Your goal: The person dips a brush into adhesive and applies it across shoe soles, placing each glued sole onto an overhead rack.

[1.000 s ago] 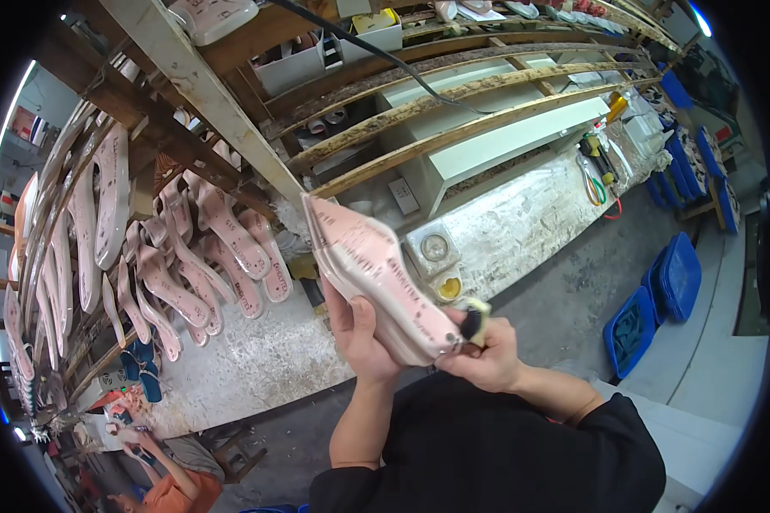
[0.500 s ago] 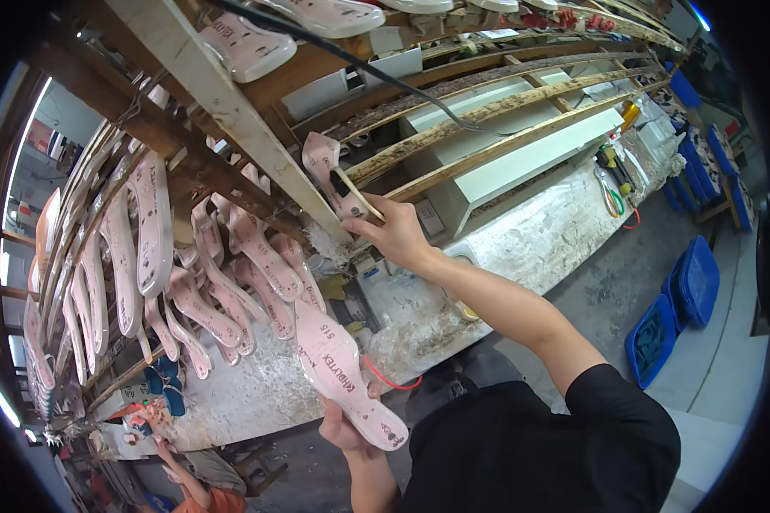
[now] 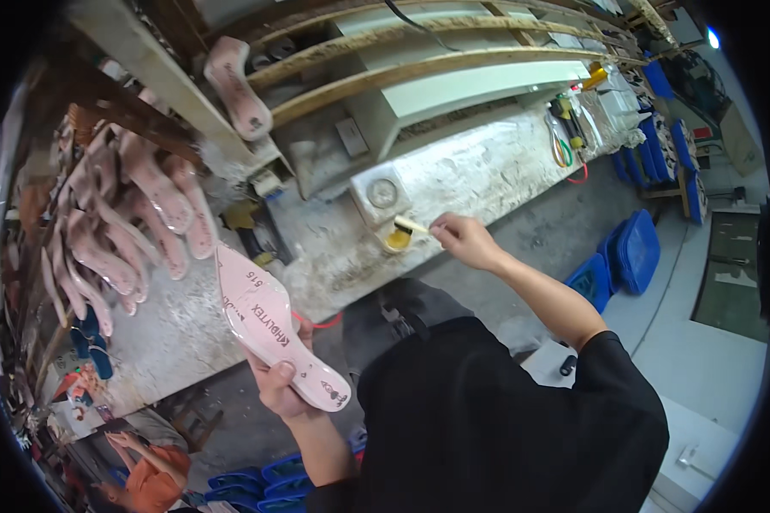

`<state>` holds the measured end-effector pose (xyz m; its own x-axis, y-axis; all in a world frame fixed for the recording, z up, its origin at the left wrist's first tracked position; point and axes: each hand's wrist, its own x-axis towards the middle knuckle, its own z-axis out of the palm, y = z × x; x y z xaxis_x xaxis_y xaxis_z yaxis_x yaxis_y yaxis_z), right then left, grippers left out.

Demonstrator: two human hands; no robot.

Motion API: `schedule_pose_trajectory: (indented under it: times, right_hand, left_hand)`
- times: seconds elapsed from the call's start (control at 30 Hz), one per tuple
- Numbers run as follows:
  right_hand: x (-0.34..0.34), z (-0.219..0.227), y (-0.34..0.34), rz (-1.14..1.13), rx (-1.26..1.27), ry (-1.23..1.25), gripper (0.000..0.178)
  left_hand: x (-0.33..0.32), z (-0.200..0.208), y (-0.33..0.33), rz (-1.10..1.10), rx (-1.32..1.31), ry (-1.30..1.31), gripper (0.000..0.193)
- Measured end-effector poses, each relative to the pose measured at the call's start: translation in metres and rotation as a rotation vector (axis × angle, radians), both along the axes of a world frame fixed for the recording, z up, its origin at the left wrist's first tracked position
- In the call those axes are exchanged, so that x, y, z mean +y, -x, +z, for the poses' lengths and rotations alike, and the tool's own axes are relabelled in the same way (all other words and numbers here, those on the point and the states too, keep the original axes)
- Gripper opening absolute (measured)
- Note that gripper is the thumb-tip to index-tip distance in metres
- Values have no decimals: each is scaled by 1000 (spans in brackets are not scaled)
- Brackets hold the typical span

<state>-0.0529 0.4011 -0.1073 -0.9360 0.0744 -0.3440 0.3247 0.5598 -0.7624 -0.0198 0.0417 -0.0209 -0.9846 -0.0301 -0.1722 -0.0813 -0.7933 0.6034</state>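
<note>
My left hand (image 3: 281, 382) grips a pink pointed shoe insole (image 3: 275, 328) by its heel end, the tip slanting up and to the left. Out over the stained workbench (image 3: 488, 175), my right hand (image 3: 465, 239) pinches a small brush (image 3: 411, 227) whose bristles dip into a small pot of yellow glue (image 3: 397, 239). A round gauge-like disc (image 3: 383, 193) sits just behind the pot. One pink insole (image 3: 238, 89) rests up on the wooden rack rail.
Several pink insoles (image 3: 137, 222) hang on a wooden rack at the left. Blue trays (image 3: 629, 256) are stacked on the floor at the right, more blue trays (image 3: 248, 479) lie below. Scissors and tools (image 3: 565, 141) lie at the bench's far end. A person in orange (image 3: 141, 474) crouches lower left.
My right hand came down from the rack, where it left an insole, and now holds a brush at the glue pot. My left hand raised its insole slightly.
</note>
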Motion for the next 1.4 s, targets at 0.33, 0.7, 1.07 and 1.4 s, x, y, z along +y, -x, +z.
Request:
schedule_pose_trajectory:
  times: [0.33, 0.7, 1.07, 1.4]
  right_hand:
    - [-2, -113, -19, 186, 66, -394, 17]
    - [-11, -105, -60, -219, 60, -130, 24]
    - [3, -119, -111, -164, -81, 309, 22]
    - [20, 63, -50, 360, 313, 162, 19]
  left_hand:
    - [52, -17, -55, -65, -310, 86, 99]
    - [63, -56, -86, -122, -390, 163, 100]
    - [64, -154, -99, -230, -403, 271, 101]
    - [142, -65, -66, -395, -204, 86, 109]
